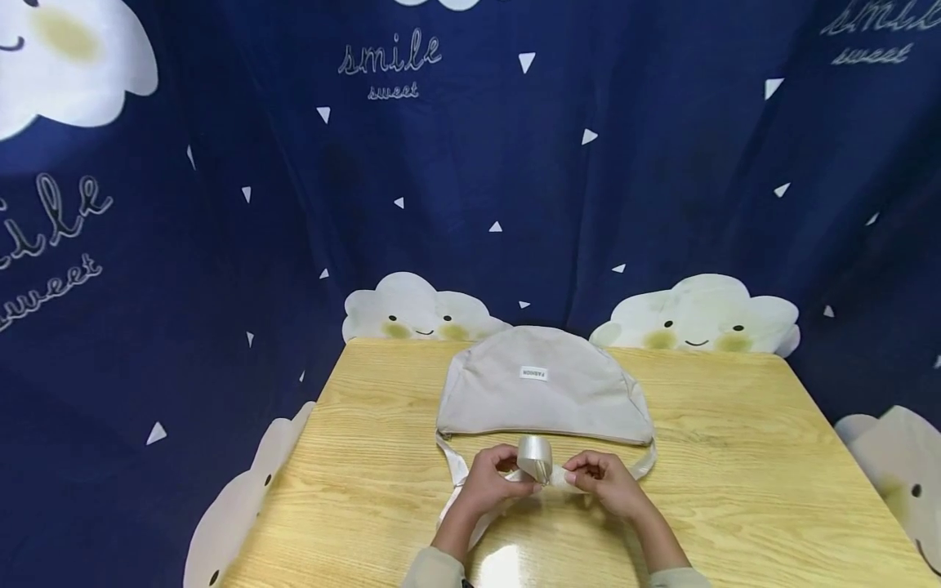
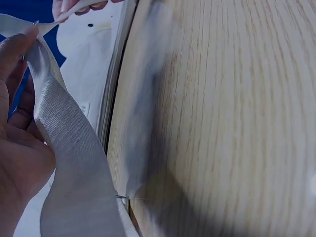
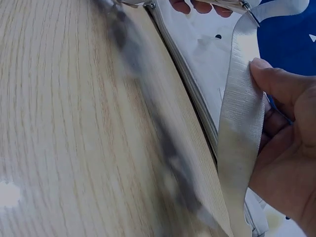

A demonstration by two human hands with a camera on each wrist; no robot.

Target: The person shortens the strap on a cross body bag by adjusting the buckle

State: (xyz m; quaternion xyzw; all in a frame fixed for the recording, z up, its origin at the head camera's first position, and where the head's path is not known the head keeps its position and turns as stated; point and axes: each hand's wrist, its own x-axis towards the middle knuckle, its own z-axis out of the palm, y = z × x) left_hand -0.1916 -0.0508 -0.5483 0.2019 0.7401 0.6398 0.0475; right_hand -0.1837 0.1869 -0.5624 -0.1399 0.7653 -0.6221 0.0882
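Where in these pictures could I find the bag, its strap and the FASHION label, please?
Bag [image 1: 546, 403]: head view, on the broad fabric side, below the label.
Strap [image 3: 242, 121]: right wrist view, on the flat length of webbing.
FASHION label [image 1: 533, 373]: head view, on its printed face.

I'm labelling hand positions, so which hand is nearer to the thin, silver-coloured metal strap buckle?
Left. The left hand pinches the strap right at the buckle; the right hand holds the flat, off-white woven strap, apart from the buckle.
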